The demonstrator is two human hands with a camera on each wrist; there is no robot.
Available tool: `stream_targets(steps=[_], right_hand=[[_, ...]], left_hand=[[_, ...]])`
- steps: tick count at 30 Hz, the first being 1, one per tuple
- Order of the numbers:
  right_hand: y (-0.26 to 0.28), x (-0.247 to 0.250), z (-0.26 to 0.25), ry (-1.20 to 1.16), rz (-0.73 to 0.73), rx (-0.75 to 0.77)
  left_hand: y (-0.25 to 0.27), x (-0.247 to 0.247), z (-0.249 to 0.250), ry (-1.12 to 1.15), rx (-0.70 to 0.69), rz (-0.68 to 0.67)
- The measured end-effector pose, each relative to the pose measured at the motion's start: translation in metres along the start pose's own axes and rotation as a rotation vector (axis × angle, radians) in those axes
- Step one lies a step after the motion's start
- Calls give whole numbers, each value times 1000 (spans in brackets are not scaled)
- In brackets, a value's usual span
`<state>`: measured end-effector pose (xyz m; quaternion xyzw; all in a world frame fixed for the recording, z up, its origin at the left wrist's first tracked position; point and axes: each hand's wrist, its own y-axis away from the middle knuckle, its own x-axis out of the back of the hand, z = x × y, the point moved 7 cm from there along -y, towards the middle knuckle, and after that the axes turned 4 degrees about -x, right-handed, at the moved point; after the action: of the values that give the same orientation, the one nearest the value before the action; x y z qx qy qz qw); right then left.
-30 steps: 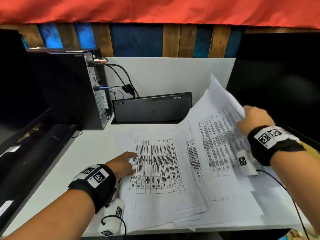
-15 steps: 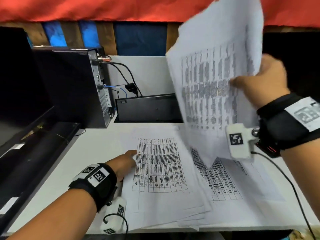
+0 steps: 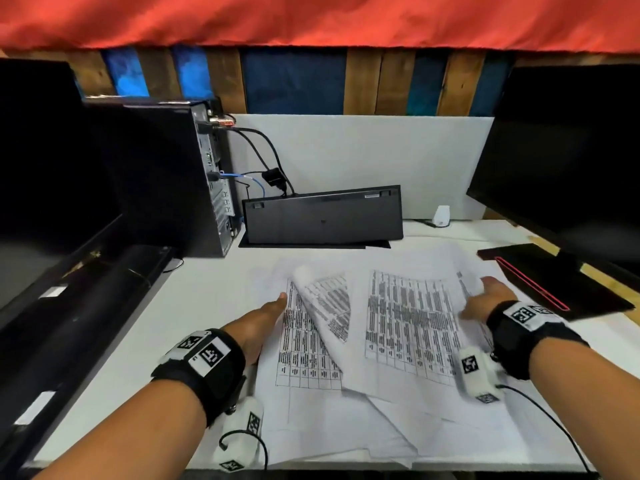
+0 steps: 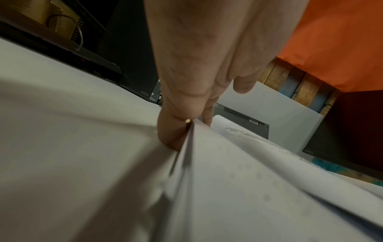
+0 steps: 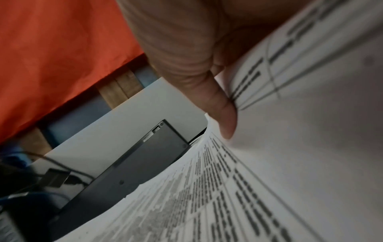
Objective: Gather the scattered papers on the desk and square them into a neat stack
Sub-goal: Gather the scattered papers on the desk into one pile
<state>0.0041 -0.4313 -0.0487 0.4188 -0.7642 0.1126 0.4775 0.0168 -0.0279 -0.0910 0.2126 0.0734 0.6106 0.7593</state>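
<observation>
Desk (image 3: pixel 214 292), papers (image 3: pixel 408 327) lowered (right hand (image 3: pixel 485 299))

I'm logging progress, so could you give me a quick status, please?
Left hand flat against papers' left edge. Right hand grips sheets. Papers overlapping, unsquared. Nothing in the way.

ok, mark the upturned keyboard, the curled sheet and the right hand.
upturned keyboard (image 3: pixel 323 220): head view, middle of its underside.
curled sheet (image 3: pixel 327 299): head view, printed face below the curl.
right hand (image 3: pixel 490 297): head view, back of hand.
</observation>
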Motion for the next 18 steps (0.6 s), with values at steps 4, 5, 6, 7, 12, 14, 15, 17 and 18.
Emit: stream_targets(steps=[4,5,6,7,12,14,15,17,18], right_hand=[[-4,20,13,-9,4,-51],[-3,20,15,-17,-28,-60],[-1,16,17,-37,-66,-70],[2,12,17,-60,-94,-79],[16,-18,11,-195,-159,-92],[22,-27,6,-185,-176,-90],[23,-32,5,-167,-197,-77],[28,-41,1,-87,-246,-23],[30,-45,-1,-48,-286,3]], left_hand=[[-4,-2,-5,-22,-2,-15],[-4,-4,-4,-49,-5,-13],[-4,-4,-3,-72,3,-10],[-2,-5,-2,-112,12,-5],[3,1,0,-319,19,64],[1,6,-4,-261,4,135],[1,7,-5,-268,11,158],[1,12,-6,-403,46,194],[-1,15,-6,-484,56,223]])
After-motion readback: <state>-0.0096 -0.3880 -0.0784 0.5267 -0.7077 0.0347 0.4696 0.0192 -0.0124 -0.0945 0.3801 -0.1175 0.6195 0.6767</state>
